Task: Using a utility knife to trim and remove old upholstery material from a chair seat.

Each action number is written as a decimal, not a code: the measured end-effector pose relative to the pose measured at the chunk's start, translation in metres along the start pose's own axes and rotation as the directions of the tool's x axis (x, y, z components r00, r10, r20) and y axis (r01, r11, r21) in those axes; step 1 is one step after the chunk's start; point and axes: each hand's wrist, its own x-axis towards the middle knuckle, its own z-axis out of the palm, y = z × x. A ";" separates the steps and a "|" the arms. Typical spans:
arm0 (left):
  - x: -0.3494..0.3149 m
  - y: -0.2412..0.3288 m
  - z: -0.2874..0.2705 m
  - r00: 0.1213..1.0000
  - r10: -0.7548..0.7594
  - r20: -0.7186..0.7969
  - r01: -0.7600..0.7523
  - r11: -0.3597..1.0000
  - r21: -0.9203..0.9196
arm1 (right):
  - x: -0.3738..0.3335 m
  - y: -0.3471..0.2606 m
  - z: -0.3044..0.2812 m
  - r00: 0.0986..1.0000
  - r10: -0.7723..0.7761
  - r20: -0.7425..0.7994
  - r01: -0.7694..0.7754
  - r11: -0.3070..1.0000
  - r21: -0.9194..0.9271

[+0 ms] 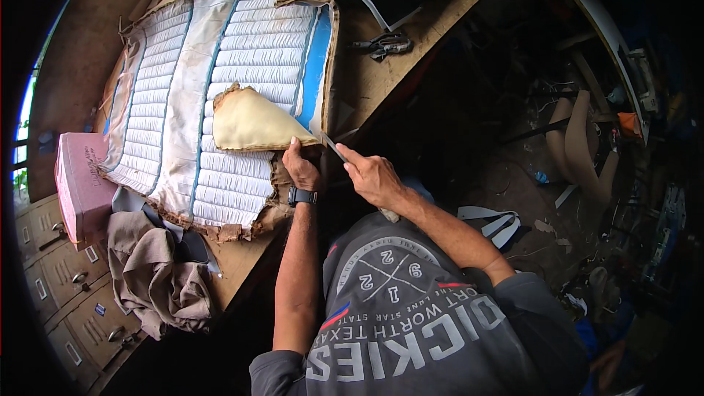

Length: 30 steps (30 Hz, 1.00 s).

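A worn upholstery cover point(189, 77), with white pleated panels and blue piping, lies spread over the wooden table. One corner of it is folded over, showing a cream underside point(257, 121). My left hand point(301, 167) pinches the lower edge of that folded corner, thumb on top. A dark watch is on its wrist. In my right hand point(372, 178) is a thin-bladed knife point(334, 147), its fingers closed round it. The blade points up and left, close to the tip of the folded corner; whether it touches the material I cannot tell.
Dark scissors point(385, 45) rest near the table's right edge. A pink box point(82, 183) and a crumpled taupe cloth point(154, 271) sit at the left, by metal drawers point(81, 279). Brown seat-like parts point(579, 139) and white strips point(499, 226) lie on the cluttered floor.
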 end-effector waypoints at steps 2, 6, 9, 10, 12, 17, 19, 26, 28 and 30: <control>0.006 -0.021 -0.006 1.000 -0.009 0.019 0.009 1.000 0.002 | 0.009 0.006 0.008 0.998 -0.059 -0.032 0.059 0.998 -0.009; 0.015 -0.051 -0.015 0.992 -0.036 0.120 0.050 0.992 -0.116 | 0.013 0.009 0.016 0.998 -0.064 0.022 0.065 0.997 -0.048; 0.015 -0.048 -0.011 0.995 -0.009 0.104 0.019 0.996 -0.092 | 0.014 0.012 0.021 0.996 -0.085 -0.012 0.084 0.995 -0.061; 0.014 -0.046 -0.009 0.997 0.011 0.078 -0.005 0.997 -0.073 | 0.016 0.012 0.022 0.995 -0.095 -0.023 0.093 0.993 -0.070; 0.007 -0.014 0.002 0.997 -0.015 0.072 0.023 0.993 -0.112 | 0.012 0.017 0.022 0.994 -0.099 -0.042 0.095 0.992 -0.081; 0.004 0.018 0.008 0.938 0.344 0.052 -0.347 0.919 0.188 | -0.020 0.012 0.020 0.998 -0.054 0.038 0.054 0.998 0.012; 0.004 0.032 0.012 0.960 0.219 0.177 -0.258 0.934 0.246 | -0.016 0.006 0.011 0.998 -0.019 0.059 0.019 1.000 0.004; 0.032 0.108 0.080 0.860 0.273 0.431 -0.446 0.813 0.374 | 0.008 0.012 -0.015 0.994 0.103 -0.040 -0.107 0.989 -0.106; 0.030 0.072 0.075 0.818 0.295 0.494 -0.530 0.721 0.446 | 0.002 0.028 -0.002 0.988 0.153 -0.007 -0.153 0.985 -0.075; 0.016 0.062 0.068 0.831 0.251 0.496 -0.522 0.661 0.540 | -0.003 0.043 0.009 0.986 0.165 -0.008 -0.163 0.980 0.110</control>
